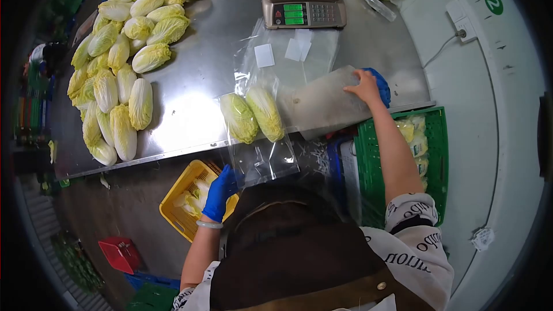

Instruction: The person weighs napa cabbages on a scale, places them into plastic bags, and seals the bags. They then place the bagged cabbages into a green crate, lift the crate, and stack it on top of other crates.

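Note:
Two napa cabbages (264,113) lie side by side in a clear plastic bag (266,164) at the table's front edge, the bag's lower end hanging over it. My left hand (220,193), in a blue glove, is at the lower left edge of the bag, fingers closed on the plastic. My bare right hand (365,88) rests at the right end of a cloudy plastic sheet (325,101), thumb and fingers apart. Against its far side sits a crumpled blue thing (380,86), partly hidden, whose kind I cannot make out.
Several loose napa cabbages (124,52) are heaped at the left of the metal table (213,40). A digital scale (302,11) stands at the back, with white labels (264,56) on plastic before it. Below are a yellow basket (173,196) and a green crate (440,161) of bagged goods.

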The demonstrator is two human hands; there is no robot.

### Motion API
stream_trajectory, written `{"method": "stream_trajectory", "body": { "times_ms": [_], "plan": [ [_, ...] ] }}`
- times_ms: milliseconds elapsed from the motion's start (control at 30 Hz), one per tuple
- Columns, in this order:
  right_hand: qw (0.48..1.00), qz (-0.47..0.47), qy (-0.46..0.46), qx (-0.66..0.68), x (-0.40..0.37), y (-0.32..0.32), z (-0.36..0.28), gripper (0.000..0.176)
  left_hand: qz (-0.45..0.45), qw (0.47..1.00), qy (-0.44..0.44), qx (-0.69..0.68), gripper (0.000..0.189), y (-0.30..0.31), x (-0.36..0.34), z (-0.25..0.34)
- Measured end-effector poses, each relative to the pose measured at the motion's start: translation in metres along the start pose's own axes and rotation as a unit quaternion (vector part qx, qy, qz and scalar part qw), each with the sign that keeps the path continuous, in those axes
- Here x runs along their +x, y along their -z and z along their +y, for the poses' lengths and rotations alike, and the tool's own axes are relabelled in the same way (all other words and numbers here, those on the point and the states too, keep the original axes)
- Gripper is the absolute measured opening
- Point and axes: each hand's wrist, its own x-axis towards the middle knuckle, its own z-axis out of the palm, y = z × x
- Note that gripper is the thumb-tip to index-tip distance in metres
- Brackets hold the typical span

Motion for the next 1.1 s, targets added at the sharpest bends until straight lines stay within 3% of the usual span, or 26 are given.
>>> {"method": "stream_trajectory", "body": {
  "times_ms": [67, 167, 200, 267, 333, 400, 500, 567, 600, 633, 667, 700, 733, 767, 800, 833, 967, 1000, 1067, 1100],
  "plan": [
    [0.985, 0.155, 0.017, -0.074, -0.003, -0.006, 0.011, 0.071, -0.020, 0.999, -0.044, 0.014, 0.036, 0.012, 0.013, -0.016],
    [1.000, -0.009, 0.002, 0.026, 0.014, -0.027, 0.045, 0.062, -0.011, 0.990, -0.096, 0.105, 0.026, 0.004, 0.016, -0.004],
    [0.986, -0.089, -0.033, 0.141, 0.008, -0.008, 0.031, 0.064, -0.007, 0.990, -0.088, 0.111, 0.024, 0.005, 0.016, -0.002],
    [0.985, 0.095, 0.017, 0.140, 0.001, 0.040, 0.005, 0.052, 0.012, 0.992, -0.086, 0.094, 0.021, 0.004, 0.014, 0.001],
    [0.938, 0.307, 0.085, 0.138, -0.023, 0.100, -0.029, 0.035, -0.007, 0.989, -0.086, 0.116, 0.020, 0.010, 0.012, 0.006],
    [0.926, 0.279, 0.126, 0.221, -0.068, 0.156, -0.081, 0.021, -0.013, 0.992, -0.060, 0.111, 0.023, 0.014, 0.009, 0.007],
    [0.925, 0.274, 0.243, 0.100, -0.075, 0.133, -0.103, 0.018, -0.003, 0.999, 0.000, 0.044, 0.035, 0.007, 0.013, 0.006],
    [0.904, 0.232, 0.358, 0.018, -0.045, 0.080, -0.077, 0.021, -0.086, 0.992, 0.060, -0.069, 0.038, 0.004, 0.020, 0.011],
    [0.918, 0.186, 0.344, -0.056, -0.042, 0.053, -0.070, 0.025, -0.123, 0.980, 0.089, -0.126, 0.040, 0.005, 0.021, 0.012],
    [0.925, 0.140, 0.329, -0.128, -0.041, 0.029, -0.071, 0.029, -0.116, 0.987, 0.057, -0.095, 0.039, 0.008, 0.029, 0.004],
    [0.915, 0.138, 0.365, -0.100, -0.052, 0.006, -0.079, 0.037, -0.107, 0.992, 0.023, -0.065, 0.038, 0.011, 0.046, -0.009],
    [0.939, 0.070, 0.337, -0.005, -0.072, -0.005, -0.107, 0.041, -0.098, 0.995, -0.010, -0.034, 0.038, 0.011, 0.054, -0.018],
    [0.913, 0.089, 0.384, 0.105, -0.099, -0.023, -0.126, 0.040, -0.069, 0.997, -0.022, -0.017, 0.032, 0.006, 0.050, -0.015],
    [0.923, -0.037, 0.364, 0.121, -0.132, -0.019, -0.159, 0.039, -0.059, 0.998, -0.032, -0.006, 0.030, 0.005, 0.049, -0.015],
    [0.891, -0.036, 0.421, 0.169, -0.154, -0.055, -0.165, 0.029, -0.051, 0.998, -0.040, 0.008, 0.028, 0.005, 0.047, -0.015],
    [0.848, -0.058, 0.505, 0.147, -0.177, -0.064, -0.184, 0.024, -0.045, 0.997, -0.052, 0.022, 0.026, 0.004, 0.046, -0.013],
    [0.852, -0.109, 0.503, 0.096, -0.229, -0.117, -0.222, 0.018, -0.030, 0.997, -0.057, -0.038, 0.024, -0.001, 0.025, -0.003],
    [0.857, -0.102, 0.499, 0.076, -0.233, -0.128, -0.226, 0.018, -0.044, 0.982, -0.153, 0.104, 0.022, -0.002, 0.019, -0.001],
    [0.832, -0.132, 0.538, 0.042, -0.232, -0.134, -0.224, 0.017, -0.068, 0.865, -0.327, 0.375, 0.020, -0.005, 0.007, 0.002],
    [0.819, -0.147, 0.554, 0.025, -0.232, -0.133, -0.225, 0.017, -0.036, 0.936, -0.245, 0.249, 0.019, -0.004, 0.012, -0.004]
  ]
}}
